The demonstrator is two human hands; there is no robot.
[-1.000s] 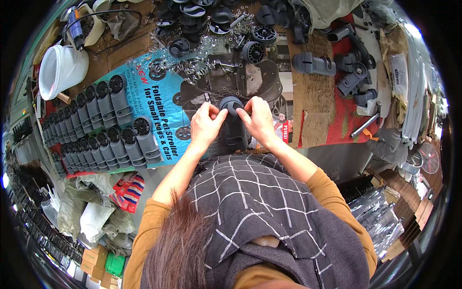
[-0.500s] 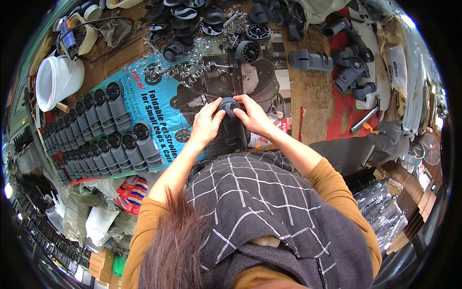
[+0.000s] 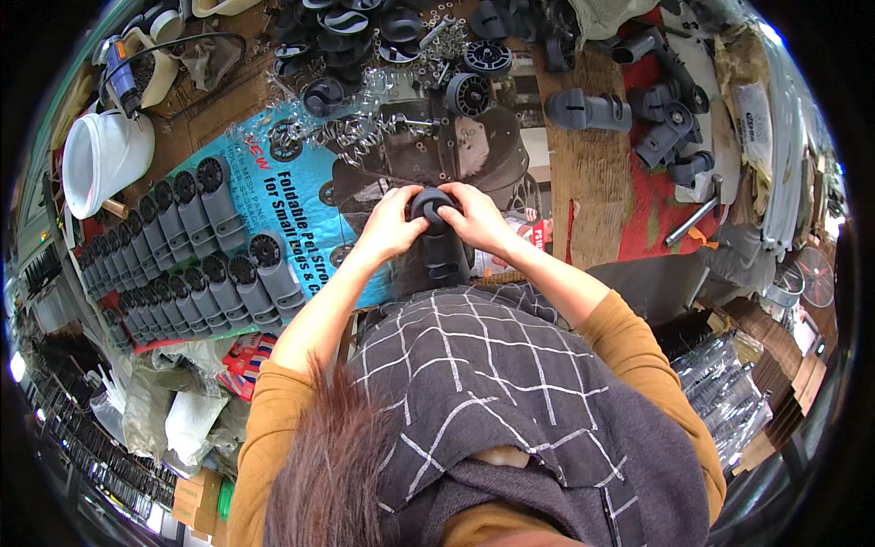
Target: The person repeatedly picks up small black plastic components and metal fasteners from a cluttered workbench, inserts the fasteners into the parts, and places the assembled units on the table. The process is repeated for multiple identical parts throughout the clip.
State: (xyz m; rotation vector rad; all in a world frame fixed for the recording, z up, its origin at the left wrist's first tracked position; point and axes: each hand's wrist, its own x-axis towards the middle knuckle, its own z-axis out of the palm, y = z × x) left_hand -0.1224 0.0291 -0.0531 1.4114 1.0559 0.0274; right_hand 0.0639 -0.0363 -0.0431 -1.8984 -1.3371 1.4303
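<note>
A dark grey plastic wheel housing (image 3: 445, 260) lies in front of my body, its long end toward me. At its far end sits a round black wheel cover (image 3: 431, 208) with a raised S-shaped curve. My left hand (image 3: 394, 225) grips the cover's left side, with the thumb on its face. From the right, my right hand (image 3: 480, 221) closes on it too, thumb on top and fingers round the far edge. The underside of the cover is hidden.
Rows of grey wheel housings (image 3: 219, 205) stand on the blue printed sheet (image 3: 314, 205) at left. Loose metal hardware (image 3: 365, 118), black covers (image 3: 342, 23) and spoked wheels (image 3: 469, 94) lie beyond. A hammer (image 3: 694, 219) and more housings (image 3: 588, 111) are at right; a white bucket (image 3: 108, 159) stands far left.
The wheel cover has tilted or turned between my hands, and its S-shaped curve shows more fully. Both hands remain on it with the thumbs on its face.
</note>
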